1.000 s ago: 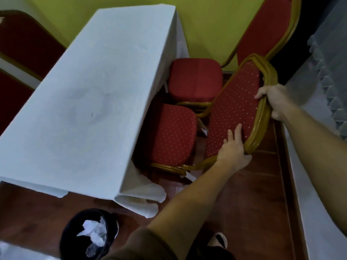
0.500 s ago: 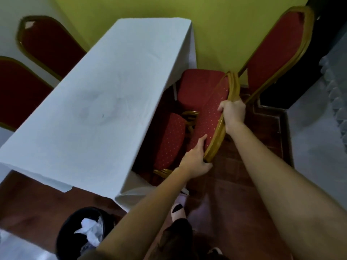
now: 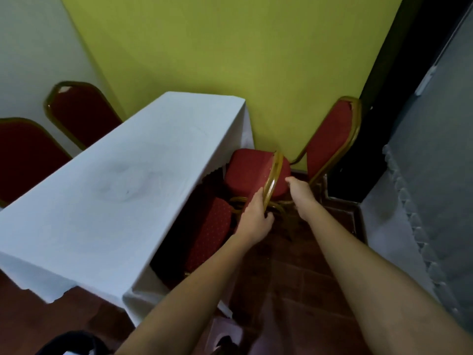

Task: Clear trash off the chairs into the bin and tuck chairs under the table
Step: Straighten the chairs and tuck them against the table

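Note:
The near red chair's gold-framed backrest stands upright and edge-on to me. Its dotted seat sits partly under the white-clothed table. My left hand is closed around the lower part of that frame. My right hand lies just right of the frame with fingers loose; I cannot tell whether it touches. Behind is a second red chair, its seat by the table and its backrest near the green wall. The black bin shows at the bottom edge.
Two more red chair backs stand on the table's far left side. A grey draped surface with a scalloped edge borders the narrow aisle on the right. The floor is brown tile. A foot in pale footwear is below.
The near chair has slid further under the table and its backrest has turned edge-on. My right hand has come off the frame's top. The camera has tilted up, leaving the bin mostly out of view.

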